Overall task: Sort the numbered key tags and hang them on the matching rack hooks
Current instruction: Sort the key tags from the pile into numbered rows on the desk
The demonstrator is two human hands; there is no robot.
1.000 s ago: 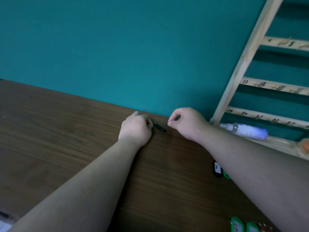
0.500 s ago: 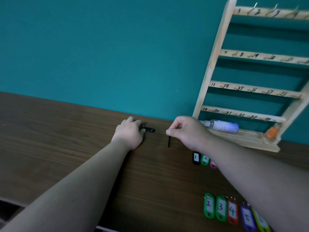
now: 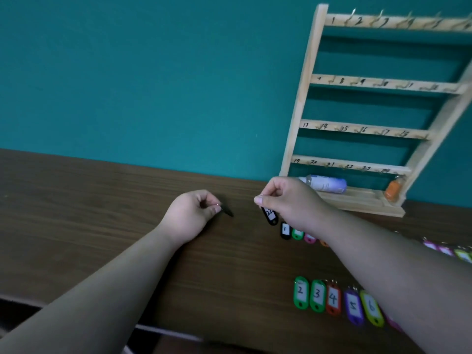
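My right hand point(image 3: 288, 200) pinches the ring of a black key tag marked 22 point(image 3: 270, 215), which hangs just above the table. My left hand point(image 3: 190, 215) pinches the ring of another black tag point(image 3: 227, 210), edge-on so its number is hidden. A wooden rack point(image 3: 306, 98) with numbered hooks leans against the teal wall at the right. Below my right hand lies a row starting with a black tag 1 point(image 3: 285, 229), mostly covered by my arm. Nearer me lie green tags 2 point(image 3: 301, 292) and 3 point(image 3: 317, 295), red 4 point(image 3: 333, 298), purple 5 point(image 3: 353, 306) and yellow-green 6 point(image 3: 371, 307).
A white and blue bottle point(image 3: 324, 183) lies on the rack's base shelf, with an orange tag point(image 3: 392, 190) hanging at its right end. More tags point(image 3: 447, 251) lie past my right forearm. The brown wooden table point(image 3: 76, 213) stretches left; its near edge runs along the bottom.
The view has shifted right and up, bringing the whole rack and the tag rows into sight. My hands have drawn apart, each lifting a black tag by its ring; tag 22 now faces me.
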